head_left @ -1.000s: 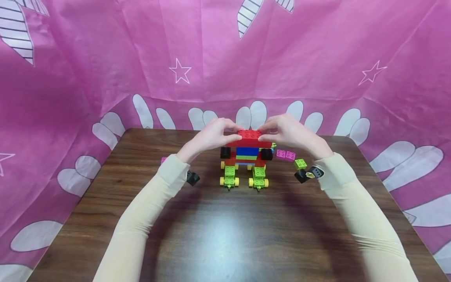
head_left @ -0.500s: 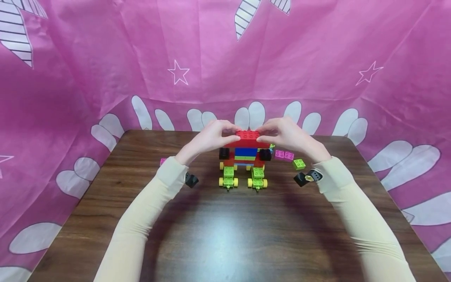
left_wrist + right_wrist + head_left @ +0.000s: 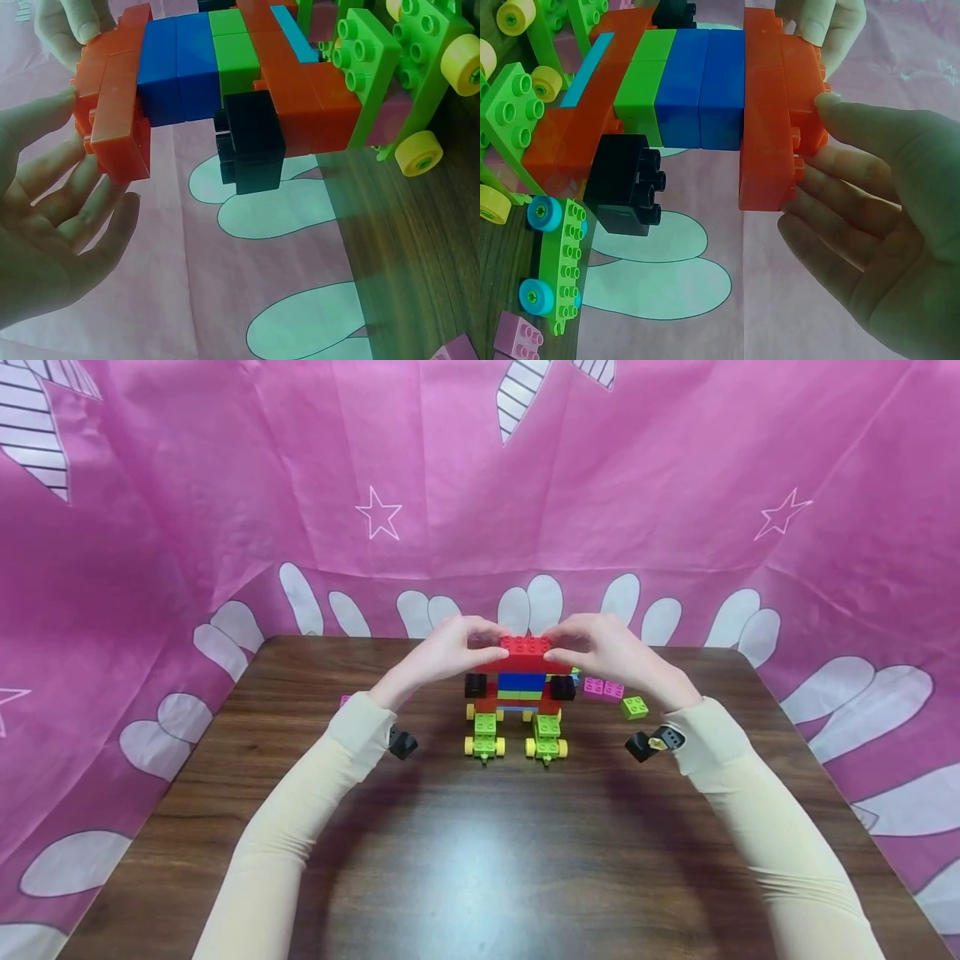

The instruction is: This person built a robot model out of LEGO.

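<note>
A tall toy-brick build (image 3: 522,683) stands upright toward the back of the table. A red brick (image 3: 527,648) tops it, with a wider red layer under that and blue and lime bricks below. Black bricks (image 3: 256,142) stick out at both sides. Its feet are lime wheeled bases (image 3: 485,739) with yellow wheels. My left hand (image 3: 453,647) pinches the left end of the top red brick between thumb and fingers. At the opposite end my right hand (image 3: 618,652) pinches the same brick. In the wrist views the remaining fingers lie beside the wider red layer.
Pink bricks (image 3: 603,688) and a lime brick (image 3: 634,707) lie right of the build. Behind it, a lime wheeled base (image 3: 562,266) with blue wheels shows in the right wrist view. Another pink brick (image 3: 345,700) lies at left, partly hidden. Pink cloth (image 3: 465,485) hangs beyond the table (image 3: 480,843).
The head view has shifted slightly, so the hands, build and table all appear a little further left. Both hands keep their hold on the top red brick.
</note>
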The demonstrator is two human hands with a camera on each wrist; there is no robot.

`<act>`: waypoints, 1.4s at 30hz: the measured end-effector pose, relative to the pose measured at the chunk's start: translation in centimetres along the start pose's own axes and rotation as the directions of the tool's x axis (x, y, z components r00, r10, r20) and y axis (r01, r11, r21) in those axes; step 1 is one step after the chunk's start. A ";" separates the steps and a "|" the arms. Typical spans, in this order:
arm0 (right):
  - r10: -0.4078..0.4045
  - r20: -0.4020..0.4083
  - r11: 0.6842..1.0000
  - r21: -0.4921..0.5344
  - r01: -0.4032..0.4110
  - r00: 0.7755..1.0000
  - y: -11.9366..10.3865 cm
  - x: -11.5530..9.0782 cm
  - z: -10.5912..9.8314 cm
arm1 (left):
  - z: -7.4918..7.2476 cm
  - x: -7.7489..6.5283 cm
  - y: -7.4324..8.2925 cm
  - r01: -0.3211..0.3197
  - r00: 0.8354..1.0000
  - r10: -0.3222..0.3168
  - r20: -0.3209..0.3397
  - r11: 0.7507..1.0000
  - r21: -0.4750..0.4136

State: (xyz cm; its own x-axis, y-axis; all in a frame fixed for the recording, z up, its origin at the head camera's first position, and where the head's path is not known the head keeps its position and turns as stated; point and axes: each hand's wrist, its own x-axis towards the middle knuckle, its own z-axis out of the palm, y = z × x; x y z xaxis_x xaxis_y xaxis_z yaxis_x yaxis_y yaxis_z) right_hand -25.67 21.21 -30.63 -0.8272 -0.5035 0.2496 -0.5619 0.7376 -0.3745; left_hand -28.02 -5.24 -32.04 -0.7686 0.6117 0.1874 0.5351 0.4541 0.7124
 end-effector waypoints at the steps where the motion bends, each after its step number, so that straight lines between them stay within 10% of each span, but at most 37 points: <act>1: 0.000 -0.001 1.000 0.001 0.000 1.000 0.0 0.0 0.0 | 0.0 0.0 0.0 -0.002 1.000 0.002 -0.002 1.000 0.000; 42: -0.045 -0.029 0.999 -0.004 0.045 0.999 -0.3 -0.1 0.3 | -1.3 -1.9 -2.7 -0.007 1.000 0.008 -0.030 0.998 0.059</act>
State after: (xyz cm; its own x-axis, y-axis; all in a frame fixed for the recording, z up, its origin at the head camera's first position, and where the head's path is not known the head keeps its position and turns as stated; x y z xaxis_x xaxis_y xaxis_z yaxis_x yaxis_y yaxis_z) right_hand -25.43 20.87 -30.77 -0.8009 -0.5227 0.2921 -0.5984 0.7163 -0.3590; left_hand -28.45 -8.44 -33.42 -0.7744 0.5955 0.2138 0.5597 0.4872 0.6703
